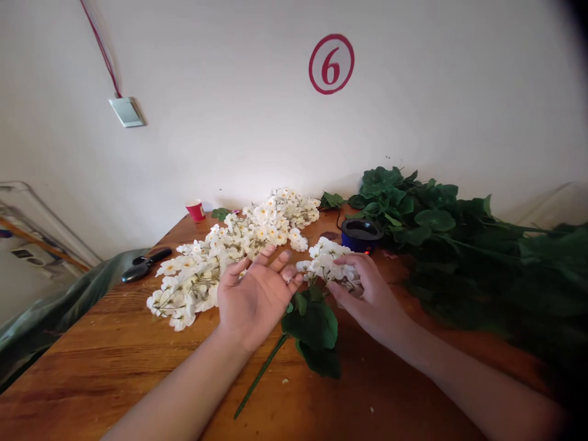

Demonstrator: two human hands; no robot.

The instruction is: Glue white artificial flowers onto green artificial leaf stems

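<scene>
Centrally, one flower sprig (316, 323) lies between the two hands, its white blossoms away from the viewer, its green leaves and bare stem slanting toward the near left. Left hand (254, 301): palm up, grip loosely spread with nothing in the palm, the outer fingertips just beside the blossoms. Right hand (366, 286): thumb and fingers parted around the blossoms; whether they press on them cannot be told. Plain wood of the surface (110, 349) extends from the left forearm to the slanting left edge, where black handles (146, 264) lie beside a green cloth (59, 306). Toward the wall, room is taken by a heap of white flowers (261, 223), a red cup (195, 211) and a blue pot (362, 231). The left hand overlaps the heap; at right, the leaf pile (422, 214) fades into dark blur. Both forearms are cut off by the frame, and the surface's near edge is out of view.
</scene>
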